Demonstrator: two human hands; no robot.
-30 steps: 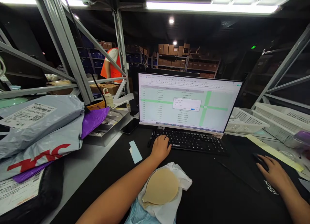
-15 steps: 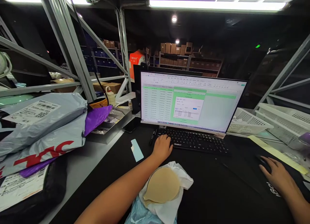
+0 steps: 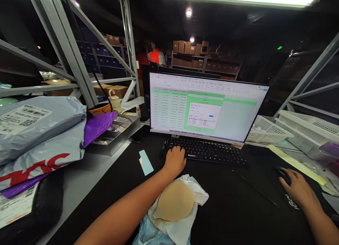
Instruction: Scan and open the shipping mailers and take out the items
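Note:
My left hand (image 3: 174, 163) rests at the left end of a black keyboard (image 3: 209, 151), its fingers lying over the keys and holding nothing. At the right, my right hand (image 3: 298, 186) is curved over a dark computer mouse (image 3: 285, 176), which is mostly hidden under the fingers. Below my left wrist lies a round beige pad-like item (image 3: 174, 202) on crumpled white wrapping (image 3: 200, 194) with light blue plastic (image 3: 148, 231) under it. Behind the keyboard stands a monitor (image 3: 235, 112) showing a spreadsheet and a small dialog window.
Grey parcels (image 3: 39, 132) are piled at the left beside a metal tray (image 3: 116, 142). A phone (image 3: 137, 134) and a torn pale blue card (image 3: 146, 163) lie on the black mat. White baskets (image 3: 275, 132) stand at the right. A person in an orange vest (image 3: 156, 57) is behind the monitor.
The view has shifted slightly, so things sit a little left and higher. The person in the orange vest has moved right and appears lower. My hands stay on the keyboard and mouse.

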